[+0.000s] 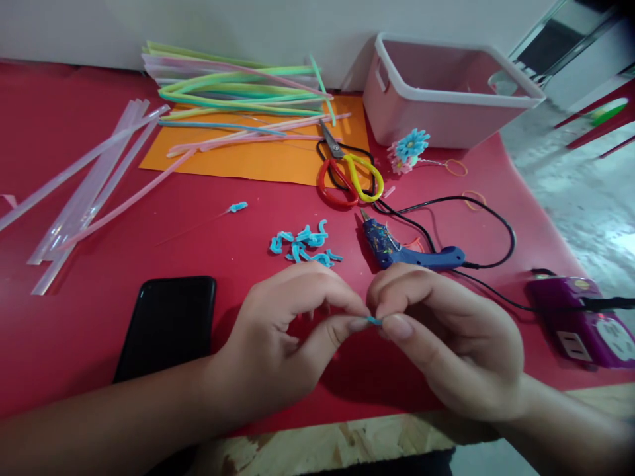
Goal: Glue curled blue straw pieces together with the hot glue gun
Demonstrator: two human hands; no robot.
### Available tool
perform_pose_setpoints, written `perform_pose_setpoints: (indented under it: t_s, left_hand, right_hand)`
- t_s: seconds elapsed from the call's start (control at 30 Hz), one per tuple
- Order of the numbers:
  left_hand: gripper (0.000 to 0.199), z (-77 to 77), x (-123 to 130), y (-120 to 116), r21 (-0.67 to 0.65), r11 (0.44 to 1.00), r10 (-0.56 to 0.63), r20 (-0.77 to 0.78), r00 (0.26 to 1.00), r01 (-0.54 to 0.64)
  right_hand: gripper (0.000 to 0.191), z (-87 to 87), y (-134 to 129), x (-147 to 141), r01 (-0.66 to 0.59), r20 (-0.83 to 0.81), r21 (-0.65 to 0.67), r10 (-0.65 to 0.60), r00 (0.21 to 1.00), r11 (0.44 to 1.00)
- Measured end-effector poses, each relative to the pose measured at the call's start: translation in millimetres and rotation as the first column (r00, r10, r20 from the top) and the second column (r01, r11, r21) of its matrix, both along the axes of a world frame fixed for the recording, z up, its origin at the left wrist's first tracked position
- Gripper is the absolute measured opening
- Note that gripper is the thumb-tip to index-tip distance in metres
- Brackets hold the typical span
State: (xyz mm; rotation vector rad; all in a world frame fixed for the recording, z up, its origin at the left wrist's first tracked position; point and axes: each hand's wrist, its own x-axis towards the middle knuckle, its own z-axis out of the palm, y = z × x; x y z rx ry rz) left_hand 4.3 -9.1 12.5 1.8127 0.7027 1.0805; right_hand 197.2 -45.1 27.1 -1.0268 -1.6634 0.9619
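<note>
Your left hand (282, 324) and right hand (456, 337) narrowly pinch one short, fuzzy blue chenille piece (374, 320) between them, over the near edge of the flat red worktop (278, 205); you seem to be shaping it; that calls for light, even pressure.

Black phone (171, 324), lying flat at lower left, screen dark, pink plastic box (421, 119) with pale rim, standing at upper right, purple power socket (578, 317) at right edge, small red light lit, orange sheet (238, 165) flat at upper centre, grey floor (558, 192) at far right.
</note>
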Motion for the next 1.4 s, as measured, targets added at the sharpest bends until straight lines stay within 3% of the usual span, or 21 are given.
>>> perform_pose_setpoints:
  t_s: [0.07,0.17,0.23,0.27,0.33,0.43,0.5,0.53,0.6,0.67,0.77,0.9,1.1,1.13,1.2,1.3,1.4]
  left_hand:
    - [0.015,-0.1,0.0,-0.7,-0.043,0.999,-0.014,0.01,1.0,0.014]
    - [0.015,0.7,-0.7,-1.3,-0.094,0.995,-0.018,0.016,1.0,0.02]
    - [0.014,1.7,-1.4,-0.6,-0.14,0.99,-0.021,0.009,1.0,0.022]
    - [0.013,2.4,-1.6,0.0,-0.179,0.984,-0.025,0.002,1.0,0.025]
    - [0.012,3.7,-1.6,1.8,-0.311,0.95,-0.037,-0.019,0.999,0.029]
    - [0.014,4.5,-0.3,4.8,-0.596,0.799,-0.082,0.023,0.996,0.08]
    - [0.016,4.1,0.9,6.3,-0.724,0.672,-0.107,0.113,0.988,0.156]
    - [0.016,3.6,1.3,6.9,-0.756,0.625,-0.123,0.153,0.981,0.196]
    - [0.016,2.8,1.7,7.5,-0.774,0.581,-0.153,0.199,0.968,0.251]
    - [0.016,2.5,1.6,7.8,-0.774,0.568,-0.18,0.213,0.96,0.279]
    - [0.018,2.9,1.6,8.2,-0.811,0.515,-0.187,0.211,0.96,0.278]
    - [0.02,1.8,1.9,9.1,-0.854,0.445,-0.191,0.204,0.96,0.27]
    - [0.02,-0.5,3.3,6.8,-0.848,0.466,-0.23,0.161,0.96,0.254]
    - [0.018,-0.4,3.5,5.0,-0.83,0.512,-0.231,0.117,0.966,0.223]
    - [0.013,-1.0,3.4,0.2,-0.733,0.67,-0.183,-0.01,0.983,0.117]
    - [0.017,-4.0,1.3,-7.4,-0.442,0.897,-0.05,-0.162,0.986,-0.027]
    - [0.009,-7.2,-0.7,-10.8,-0.188,0.981,0.0,-0.215,0.977,-0.041]
  right_hand:
    - [0.008,-2.1,-1.1,-0.1,-0.033,-0.166,-0.215,-0.003,0.986,0.976]
    - [0.017,-7.1,1.1,1.4,-0.237,-0.444,-0.497,-0.011,0.896,0.835]
    - [0.018,-10.1,4.7,2.7,-0.346,-0.544,-0.577,-0.032,0.838,0.74]
    - [0.016,-11.2,6.4,3.5,-0.362,-0.557,-0.592,-0.041,0.83,0.72]
    - [0.012,-12.0,8.9,5.1,-0.33,-0.526,-0.582,-0.035,0.85,0.743]
    - [0.007,-10.0,9.7,8.7,-0.135,-0.343,-0.423,-0.02,0.939,0.896]
    - [0.022,-7.4,9.3,12.2,0.016,-0.134,-0.171,-0.039,0.99,0.985]
    - [0.029,-6.2,9.0,14.1,0.053,-0.024,-0.017,-0.054,0.998,0.998]
    - [0.032,-4.8,8.6,17.3,0.031,0.166,0.25,-0.075,0.983,0.968]
    - [0.027,-4.9,8.4,18.5,-0.026,0.285,0.412,-0.102,0.953,0.911]
    - [0.02,-6.5,8.5,15.9,-0.041,0.359,0.524,-0.177,0.917,0.851]
    - [0.012,-7.6,8.3,10.3,-0.005,0.364,0.563,-0.243,0.899,0.826]
    - [0.011,-4.1,9.7,7.7,-0.026,0.389,0.57,-0.242,0.889,0.821]
    - [0.012,-3.2,10.6,7.0,-0.037,0.405,0.575,-0.245,0.881,0.817]
    - [0.015,-1.9,12.3,5.2,-0.048,0.428,0.587,-0.26,0.866,0.808]
    - [0.016,-2.0,12.9,3.2,-0.019,0.425,0.576,-0.28,0.861,0.817]
    - [0.013,-2.8,11.7,3.2,0.023,0.42,0.529,-0.285,0.862,0.848]
